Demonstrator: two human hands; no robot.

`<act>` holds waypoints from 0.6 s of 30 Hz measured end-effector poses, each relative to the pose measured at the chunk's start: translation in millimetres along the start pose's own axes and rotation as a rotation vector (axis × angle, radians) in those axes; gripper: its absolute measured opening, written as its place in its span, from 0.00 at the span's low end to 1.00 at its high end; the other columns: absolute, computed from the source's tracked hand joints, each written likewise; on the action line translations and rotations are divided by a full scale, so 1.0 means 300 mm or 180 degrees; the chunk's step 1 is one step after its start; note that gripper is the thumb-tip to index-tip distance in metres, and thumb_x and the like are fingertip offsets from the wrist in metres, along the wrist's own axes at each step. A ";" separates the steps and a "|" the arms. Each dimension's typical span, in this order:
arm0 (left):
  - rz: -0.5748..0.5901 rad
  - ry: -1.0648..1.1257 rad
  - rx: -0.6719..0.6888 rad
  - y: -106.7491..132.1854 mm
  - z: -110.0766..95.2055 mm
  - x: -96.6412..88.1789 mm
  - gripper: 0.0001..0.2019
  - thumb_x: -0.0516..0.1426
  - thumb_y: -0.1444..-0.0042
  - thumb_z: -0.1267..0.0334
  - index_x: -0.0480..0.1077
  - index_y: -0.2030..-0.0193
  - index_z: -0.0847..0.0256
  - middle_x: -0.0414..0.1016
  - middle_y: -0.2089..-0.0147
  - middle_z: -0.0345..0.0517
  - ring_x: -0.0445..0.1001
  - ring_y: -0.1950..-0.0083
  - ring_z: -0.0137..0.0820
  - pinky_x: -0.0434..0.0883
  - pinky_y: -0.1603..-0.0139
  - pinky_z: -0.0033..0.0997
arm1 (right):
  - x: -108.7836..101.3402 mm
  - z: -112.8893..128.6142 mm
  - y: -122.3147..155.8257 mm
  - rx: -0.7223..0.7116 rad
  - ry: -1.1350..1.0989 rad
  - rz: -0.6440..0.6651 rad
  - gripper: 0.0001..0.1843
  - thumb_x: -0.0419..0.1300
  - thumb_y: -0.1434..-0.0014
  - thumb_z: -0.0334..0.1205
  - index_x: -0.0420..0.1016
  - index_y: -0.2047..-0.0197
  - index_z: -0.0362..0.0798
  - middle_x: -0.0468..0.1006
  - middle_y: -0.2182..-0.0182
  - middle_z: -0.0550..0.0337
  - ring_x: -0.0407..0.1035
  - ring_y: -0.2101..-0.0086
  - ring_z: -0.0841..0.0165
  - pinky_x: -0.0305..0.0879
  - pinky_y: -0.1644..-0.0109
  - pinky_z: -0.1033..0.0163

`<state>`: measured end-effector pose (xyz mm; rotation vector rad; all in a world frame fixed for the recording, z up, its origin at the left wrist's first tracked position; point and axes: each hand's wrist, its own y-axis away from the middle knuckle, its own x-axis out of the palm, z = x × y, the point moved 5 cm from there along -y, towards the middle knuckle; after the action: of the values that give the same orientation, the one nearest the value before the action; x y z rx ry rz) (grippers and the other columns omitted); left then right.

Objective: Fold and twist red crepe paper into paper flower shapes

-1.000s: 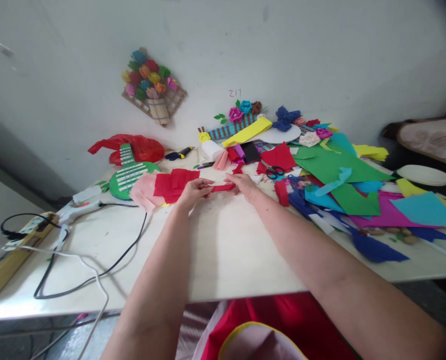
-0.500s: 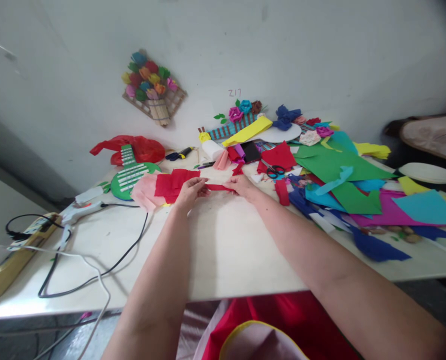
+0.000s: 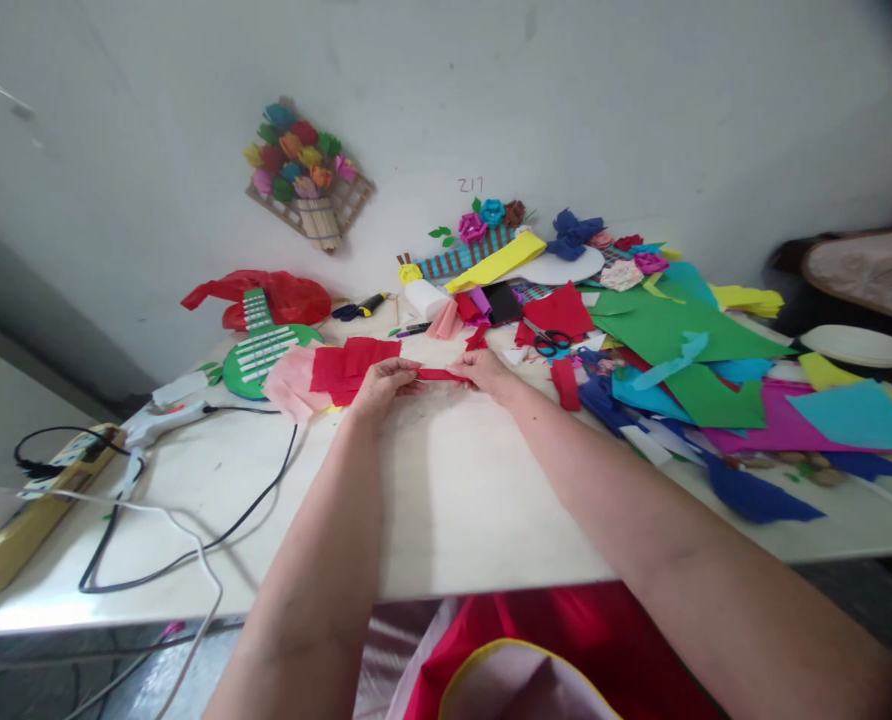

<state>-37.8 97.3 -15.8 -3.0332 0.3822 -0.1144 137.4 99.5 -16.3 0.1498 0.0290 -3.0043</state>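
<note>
A narrow red paper strip [image 3: 437, 375] stretches between both hands, low over the white table [image 3: 446, 500]. My left hand [image 3: 383, 384] pinches its left end with the fingers closed. My right hand [image 3: 485, 371] pinches the right end, fingers pressed together. Just left of my left hand lie red crepe sheets [image 3: 348, 365] on a pink sheet [image 3: 288, 385]. Black-handled scissors [image 3: 547, 342] rest behind my right hand.
Heaps of green, blue, magenta and yellow paper [image 3: 686, 370] cover the table's right side. A glue gun [image 3: 165, 420] with black and white cables [image 3: 191, 540] lies at left. A green paper guitar [image 3: 262, 345], a red bag [image 3: 281, 295] and paper flowers [image 3: 491, 225] stand near the wall.
Both hands have kept their grip on the red strip, shifting only slightly toward the wall. Nothing else on the table has moved.
</note>
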 end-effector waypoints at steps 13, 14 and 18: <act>-0.0082 -0.0015 -0.0166 -0.003 0.005 0.021 0.15 0.64 0.60 0.64 0.68 0.66 0.67 0.74 0.76 0.45 0.75 0.74 0.31 0.72 0.70 0.29 | 0.005 -0.003 -0.003 -0.0206 0.0129 0.0032 0.08 0.61 0.52 0.33 0.69 0.80 0.41 0.68 0.88 0.65 0.54 0.88 0.81 0.48 0.85 0.73; -0.0085 -0.0028 -0.0146 -0.005 0.008 0.021 0.15 0.64 0.61 0.64 0.68 0.66 0.67 0.74 0.76 0.45 0.75 0.74 0.31 0.72 0.70 0.28 | 0.006 -0.004 -0.005 -0.0222 0.0142 0.0048 0.09 0.61 0.52 0.33 0.69 0.80 0.42 0.68 0.88 0.65 0.54 0.88 0.80 0.48 0.85 0.73; -0.0069 0.0031 -0.0118 -0.007 0.016 0.015 0.16 0.64 0.62 0.65 0.67 0.66 0.67 0.74 0.76 0.43 0.76 0.73 0.31 0.73 0.69 0.29 | 0.006 -0.019 -0.018 -0.0288 0.0206 0.0071 0.07 0.61 0.52 0.34 0.69 0.79 0.42 0.69 0.87 0.64 0.54 0.87 0.80 0.48 0.85 0.73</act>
<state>-32.4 98.6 -20.1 -3.0750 0.3562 -0.1247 135.6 104.9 -22.1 0.2359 0.1684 -2.9682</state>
